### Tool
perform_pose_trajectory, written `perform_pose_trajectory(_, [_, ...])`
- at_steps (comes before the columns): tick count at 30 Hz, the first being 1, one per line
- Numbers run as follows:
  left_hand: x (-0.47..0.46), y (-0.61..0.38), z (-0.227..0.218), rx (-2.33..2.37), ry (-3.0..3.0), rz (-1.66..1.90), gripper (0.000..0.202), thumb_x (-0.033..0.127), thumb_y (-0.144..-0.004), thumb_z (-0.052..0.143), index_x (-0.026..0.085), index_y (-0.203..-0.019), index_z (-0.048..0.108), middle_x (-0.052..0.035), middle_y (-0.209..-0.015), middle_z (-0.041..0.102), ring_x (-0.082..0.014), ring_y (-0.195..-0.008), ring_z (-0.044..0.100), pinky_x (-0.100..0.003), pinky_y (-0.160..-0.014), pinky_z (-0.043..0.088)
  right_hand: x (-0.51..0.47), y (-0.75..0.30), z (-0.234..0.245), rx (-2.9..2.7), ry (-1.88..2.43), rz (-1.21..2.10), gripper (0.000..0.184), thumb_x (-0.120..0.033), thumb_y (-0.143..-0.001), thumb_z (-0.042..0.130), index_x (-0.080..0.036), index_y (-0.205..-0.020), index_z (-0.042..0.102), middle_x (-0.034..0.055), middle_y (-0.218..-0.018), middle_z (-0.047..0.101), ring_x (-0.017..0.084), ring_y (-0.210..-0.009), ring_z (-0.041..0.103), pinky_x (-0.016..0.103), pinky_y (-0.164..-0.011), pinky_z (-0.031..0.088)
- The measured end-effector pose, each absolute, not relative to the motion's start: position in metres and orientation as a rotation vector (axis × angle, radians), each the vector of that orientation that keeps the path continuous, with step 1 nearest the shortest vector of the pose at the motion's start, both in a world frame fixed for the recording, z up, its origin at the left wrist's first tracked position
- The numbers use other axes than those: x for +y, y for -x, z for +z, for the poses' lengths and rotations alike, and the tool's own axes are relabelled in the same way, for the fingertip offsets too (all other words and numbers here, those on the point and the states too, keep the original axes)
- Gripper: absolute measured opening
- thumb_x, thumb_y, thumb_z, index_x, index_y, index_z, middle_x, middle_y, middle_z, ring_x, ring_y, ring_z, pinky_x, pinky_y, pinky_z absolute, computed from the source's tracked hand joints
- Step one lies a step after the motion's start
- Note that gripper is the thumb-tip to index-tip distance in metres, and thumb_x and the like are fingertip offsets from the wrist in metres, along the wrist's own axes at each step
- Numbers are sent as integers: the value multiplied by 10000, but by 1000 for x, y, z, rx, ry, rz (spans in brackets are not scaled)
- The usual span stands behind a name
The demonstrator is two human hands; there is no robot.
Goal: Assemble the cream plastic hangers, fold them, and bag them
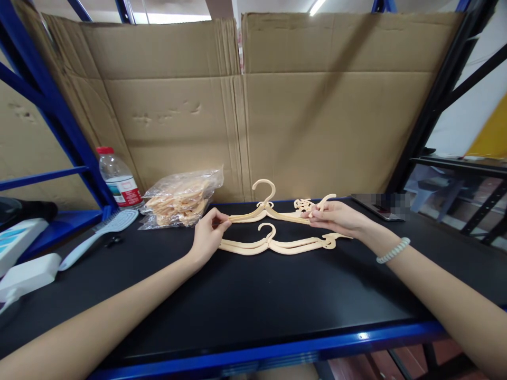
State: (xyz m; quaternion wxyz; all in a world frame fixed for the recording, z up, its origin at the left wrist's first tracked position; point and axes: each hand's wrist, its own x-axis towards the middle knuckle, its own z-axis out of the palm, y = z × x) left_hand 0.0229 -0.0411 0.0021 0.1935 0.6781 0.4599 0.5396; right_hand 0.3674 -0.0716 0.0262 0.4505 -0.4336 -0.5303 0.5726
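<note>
A cream plastic hanger [266, 208] is held just above the black shelf top [253, 301], its hook pointing up toward the cardboard. My left hand [208, 235] pinches its left end between thumb and fingers. My right hand [336, 217] grips its right end, fingers closed over the ornate tip. A second cream hanger [273, 244] lies flat on the shelf just below, between both hands, touched by neither as far as I can tell. A pale beaded bracelet [393, 250] circles my right wrist.
A clear bag of more cream hangers [180, 200] lies at the back left, beside a water bottle [119, 182]. A pale blue hairbrush [99, 235] and white devices [27, 272] sit at the left. A dark flat device [380, 205] lies at the right. Cardboard [317, 105] walls the back; blue uprights [59, 116] frame the left.
</note>
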Motion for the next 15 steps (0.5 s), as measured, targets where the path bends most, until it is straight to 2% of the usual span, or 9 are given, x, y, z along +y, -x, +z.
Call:
perform_pose_trajectory(3, [-41,-23,3,1292,-1899,1521,122,278,-665,635,201,-658,541,-19,-759,665,-203,-729,618,-333,-729,477,-73,-364,27,-1257,1111,1510,190,-199,-673,804,-127,-706,632,97,-905,719,226,-942,695,346,-939,531])
perform_pose_trajectory(9, [-41,-23,2,1290,-1898,1530,104,241,-662,630,199,-644,536,-17,-759,675,-199,-727,624,-326,-719,483,-75,-357,24,-1208,1159,1603,124,-145,-764,727,-119,-730,610,144,-924,730,185,-851,717,319,-923,545])
perform_pose_trajectory(15, [-40,-22,0,1285,-1896,1531,103,235,-670,631,198,-652,536,-21,-764,670,-207,-739,631,-337,-732,481,-75,-358,27,-1154,1167,1593,109,-134,-763,717,-117,-743,611,85,-807,712,212,-884,717,271,-830,575])
